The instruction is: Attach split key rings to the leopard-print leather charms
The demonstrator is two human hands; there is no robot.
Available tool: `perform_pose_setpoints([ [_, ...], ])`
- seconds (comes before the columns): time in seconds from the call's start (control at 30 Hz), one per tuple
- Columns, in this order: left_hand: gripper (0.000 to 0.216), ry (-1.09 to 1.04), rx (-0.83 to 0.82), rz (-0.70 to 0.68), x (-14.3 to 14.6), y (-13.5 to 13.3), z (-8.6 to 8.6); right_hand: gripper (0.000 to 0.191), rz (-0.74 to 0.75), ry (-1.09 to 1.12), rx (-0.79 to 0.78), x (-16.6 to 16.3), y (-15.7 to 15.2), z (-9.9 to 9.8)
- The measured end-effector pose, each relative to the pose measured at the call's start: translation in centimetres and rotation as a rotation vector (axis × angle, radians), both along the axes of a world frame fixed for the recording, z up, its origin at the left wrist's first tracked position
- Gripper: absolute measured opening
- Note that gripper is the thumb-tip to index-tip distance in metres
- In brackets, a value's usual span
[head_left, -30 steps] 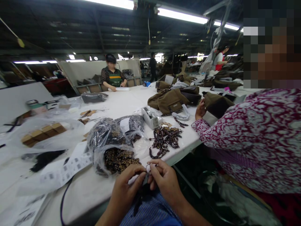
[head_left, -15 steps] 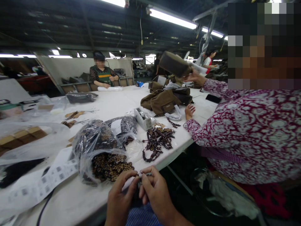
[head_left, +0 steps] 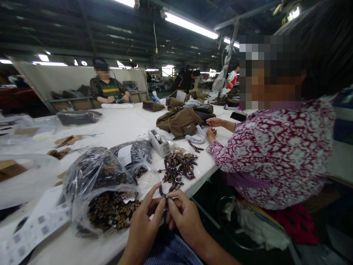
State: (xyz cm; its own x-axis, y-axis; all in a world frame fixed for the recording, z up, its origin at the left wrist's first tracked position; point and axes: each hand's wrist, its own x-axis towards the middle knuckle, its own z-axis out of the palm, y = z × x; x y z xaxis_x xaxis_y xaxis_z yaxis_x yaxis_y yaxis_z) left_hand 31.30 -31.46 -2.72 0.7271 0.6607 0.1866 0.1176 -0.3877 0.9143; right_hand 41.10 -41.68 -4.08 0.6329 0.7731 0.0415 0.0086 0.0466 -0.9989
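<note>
My left hand point(head_left: 146, 219) and my right hand point(head_left: 185, 215) meet at the table's near edge, thumbs and fingertips pinched together. Between them is a small dark strap point(head_left: 161, 190), one curved end sticking up; the rest is hidden by my fingers. Just beyond lies a pile of dark patterned straps with metal rings point(head_left: 179, 165). To the left, a clear plastic bag point(head_left: 96, 176) spills leopard-print pieces point(head_left: 113, 209) from its open mouth.
A tape dispenser point(head_left: 160, 143) and brown bags point(head_left: 180, 121) stand farther back. A co-worker in a patterned shirt point(head_left: 264, 154) sits close on my right, hands by the bags. Another person point(head_left: 106, 86) works across the table. A printed label sheet point(head_left: 35, 228) lies left.
My view has turned slightly right. A dark strap end now shows above my fingertips. The co-worker has put down the brown item and brought both hands together near the bags.
</note>
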Motion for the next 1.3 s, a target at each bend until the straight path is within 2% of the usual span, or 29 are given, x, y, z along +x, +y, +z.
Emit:
perform_pose_setpoints([
  [0.1, 0.057, -0.048, 0.016, -0.091, 3.6, 1.2, 1.5, 0.038, -0.081, 0.033, 0.081, 3.4, 1.1, 1.2],
  [0.2, 0.056, -0.07, 0.06, -0.111, 7.4, 2.9, 2.5, 0.04, -0.124, 0.044, 0.141, 7.8, 2.7, 1.8],
  [0.27, 0.05, -0.029, 0.122, -0.108, 9.3, 4.1, 2.2, 0.042, -0.103, -0.019, 0.055, 10.6, 3.3, 1.6],
  [0.37, 0.046, 0.139, 0.283, -0.163, 10.8, 5.4, 0.6, 0.045, -0.133, -0.308, -0.202, 14.0, 2.8, 0.6],
  [0.4, 0.05, 0.225, 0.347, -0.198, 11.1, 5.6, -0.1, 0.046, -0.174, -0.43, -0.276, 14.8, 2.3, 0.2],
  [0.47, 0.076, 0.418, 0.466, -0.264, 11.4, 5.7, -1.2, 0.049, -0.232, -0.637, -0.383, 15.9, 1.4, -0.6],
  [0.57, 0.112, 0.643, 0.553, -0.311, 12.1, 5.9, -1.6, 0.061, -0.172, -0.777, -0.528, 16.6, 1.0, -1.6],
  [0.67, 0.119, 0.706, 0.576, -0.343, 13.4, 6.7, -1.3, 0.079, -0.079, -0.785, -0.648, 16.9, 1.9, -1.9],
  [0.77, 0.107, 0.658, 0.593, -0.366, 14.6, 8.1, -1.6, 0.096, -0.013, -0.718, -0.683, 17.0, 3.3, -1.7],
  [0.9, 0.092, 0.629, 0.616, -0.367, 15.7, 9.9, -3.9, 0.106, 0.079, -0.657, -0.576, 17.2, 4.3, -1.3],
  [1.03, 0.083, 0.526, 0.655, -0.395, 16.1, 10.7, -6.3, 0.105, 0.11, -0.627, -0.494, 17.4, 4.5, -1.4],
  [1.13, 0.081, 0.493, 0.663, -0.394, 16.3, 10.8, -6.9, 0.103, 0.131, -0.603, -0.438, 17.3, 4.7, -1.6],
  [1.3, 0.077, 0.402, 0.634, -0.305, 16.5, 11.0, -7.6, 0.098, 0.095, -0.612, -0.425, 16.9, 5.1, -2.1],
])
